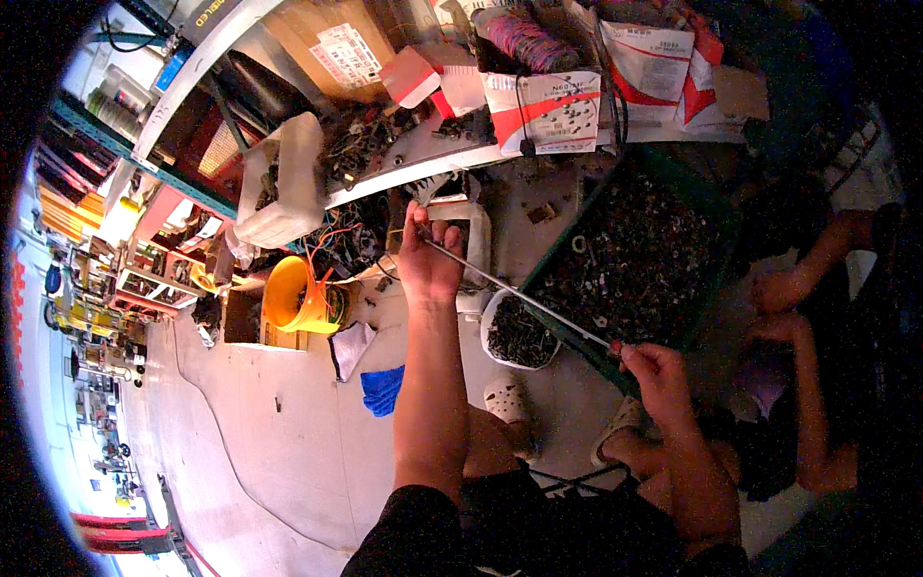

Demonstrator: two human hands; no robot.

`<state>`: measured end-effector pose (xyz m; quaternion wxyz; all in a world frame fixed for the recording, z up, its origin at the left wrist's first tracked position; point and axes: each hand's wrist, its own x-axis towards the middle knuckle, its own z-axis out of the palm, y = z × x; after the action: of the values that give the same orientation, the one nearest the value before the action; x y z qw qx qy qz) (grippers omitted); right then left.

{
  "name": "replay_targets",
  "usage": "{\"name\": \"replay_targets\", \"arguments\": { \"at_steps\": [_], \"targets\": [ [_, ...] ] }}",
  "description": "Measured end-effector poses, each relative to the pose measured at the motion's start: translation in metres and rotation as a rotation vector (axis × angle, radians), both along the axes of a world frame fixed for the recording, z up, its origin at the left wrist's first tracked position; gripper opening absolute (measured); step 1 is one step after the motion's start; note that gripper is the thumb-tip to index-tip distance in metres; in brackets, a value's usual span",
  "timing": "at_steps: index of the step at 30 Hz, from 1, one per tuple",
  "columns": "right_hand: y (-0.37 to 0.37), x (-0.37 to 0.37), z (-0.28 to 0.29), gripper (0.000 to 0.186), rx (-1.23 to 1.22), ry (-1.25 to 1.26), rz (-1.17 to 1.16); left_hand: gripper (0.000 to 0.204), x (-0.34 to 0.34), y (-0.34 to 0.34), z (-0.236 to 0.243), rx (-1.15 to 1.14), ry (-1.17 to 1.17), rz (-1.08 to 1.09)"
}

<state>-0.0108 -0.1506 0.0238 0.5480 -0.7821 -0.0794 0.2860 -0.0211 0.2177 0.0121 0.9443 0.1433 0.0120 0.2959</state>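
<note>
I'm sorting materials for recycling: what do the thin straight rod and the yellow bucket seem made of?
Thin rod: probably metal with a bright, smooth finish, given its straight line and pale gleam. Yellow bucket: likely smooth plastic, from its even colour.

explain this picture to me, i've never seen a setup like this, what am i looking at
There is no robot here, just a person's bare hands. The picture is a wide fisheye view from a camera on their head, looking down, so edges bend. The right hand pinches a thin rod; its other end reaches the left hand. Beneath the rod are a green tray of small parts and a white bucket, also filled. A yellow bucket and blue cloth are to the left. Another person's arm shows dimly at right.
</note>
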Motion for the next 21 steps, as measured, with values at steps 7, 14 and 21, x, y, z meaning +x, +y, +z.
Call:
{"name": "replay_targets", "arguments": {
  "at_steps": [7, 14, 21],
  "targets": [
    [0.001, -0.001, -0.01, 0.021, 0.076, 0.005, -0.031, 0.015, 0.002, 0.009, -0.009, 0.071, -0.052, -0.002],
    [0.006, -0.005, -0.006, 0.033, 0.118, 0.007, -0.092, 0.015, 0.006, 0.0, 0.005, -0.07, 0.011, 0.062],
    [0.011, -0.005, 0.003, 0.031, 0.137, 0.048, -0.073, 0.013, 0.005, 0.005, -0.001, -0.021, -0.09, 0.073]
  ]
}}
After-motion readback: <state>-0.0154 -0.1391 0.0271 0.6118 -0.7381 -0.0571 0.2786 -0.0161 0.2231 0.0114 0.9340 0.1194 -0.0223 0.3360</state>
